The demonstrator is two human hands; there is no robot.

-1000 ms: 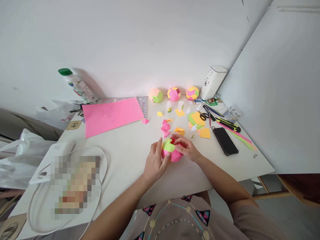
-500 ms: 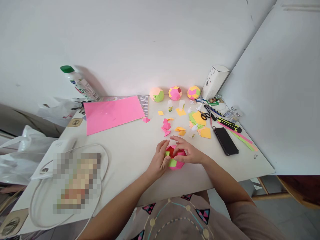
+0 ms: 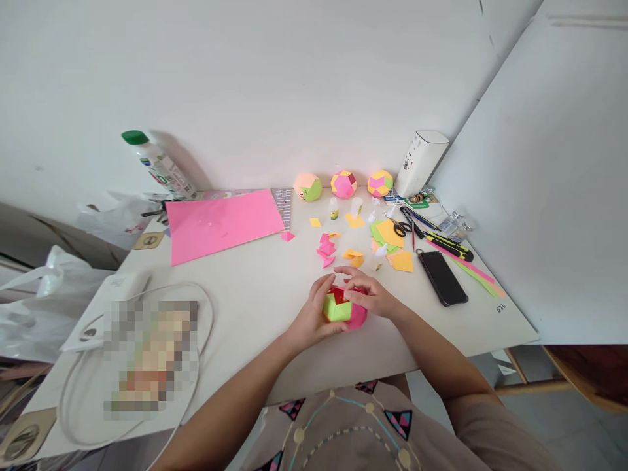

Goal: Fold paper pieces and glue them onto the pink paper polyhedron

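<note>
Over the near middle of the bench [image 3: 245, 288], the paper ball [image 3: 337, 310] has turned green-side near, opening within reach; left hand [image 3: 314, 316] grips it, right hand [image 3: 373, 296] touches its rim, pinch unclear.

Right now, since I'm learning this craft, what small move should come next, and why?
Perhaps press the paper ball at its open top with the right hand, the left hand steadying it: a gap shows there, and the right fingers are beside it.
</note>
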